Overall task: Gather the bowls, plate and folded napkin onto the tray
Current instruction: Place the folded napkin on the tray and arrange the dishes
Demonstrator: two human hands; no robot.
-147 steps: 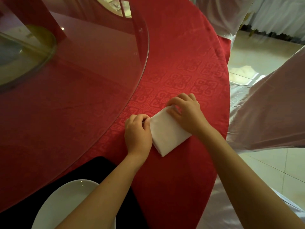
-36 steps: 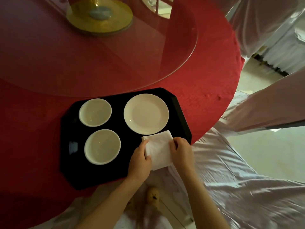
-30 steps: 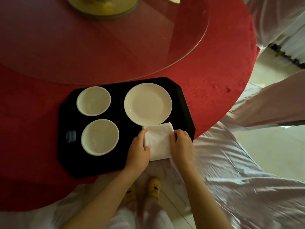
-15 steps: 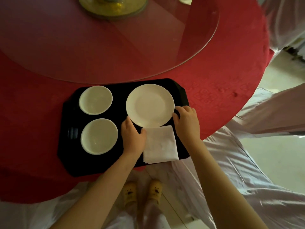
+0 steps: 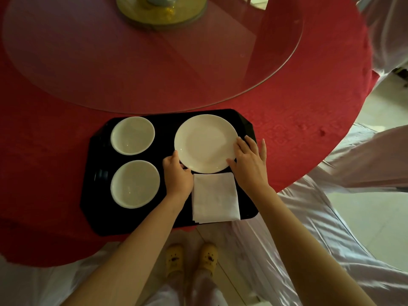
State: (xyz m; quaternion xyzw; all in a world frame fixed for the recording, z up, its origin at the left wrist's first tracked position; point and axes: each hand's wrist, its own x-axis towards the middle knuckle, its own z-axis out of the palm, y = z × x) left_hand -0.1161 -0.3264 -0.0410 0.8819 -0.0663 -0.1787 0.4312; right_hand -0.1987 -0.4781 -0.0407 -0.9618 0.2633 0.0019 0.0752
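Head view: plate (image 5: 204, 142) between left hand (image 5: 177, 175) and right hand (image 5: 249, 164)

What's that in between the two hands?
The white plate. In the head view the left hand is at its left edge and the right hand rests on its right edge. The napkin lies just nearer, between the wrists.

A round table (image 5: 287, 129) in a red cloth carries a big glass turntable (image 5: 154, 62) and, just beside its near rim, a black tray (image 5: 167, 129) whose near side overhangs the table edge. On the tray sit two white bowls (image 5: 132, 135) (image 5: 135, 183) at the left, one behind the other, a plate (image 5: 205, 143) at the right, and a folded napkin (image 5: 215, 197) right up against the plate's near rim
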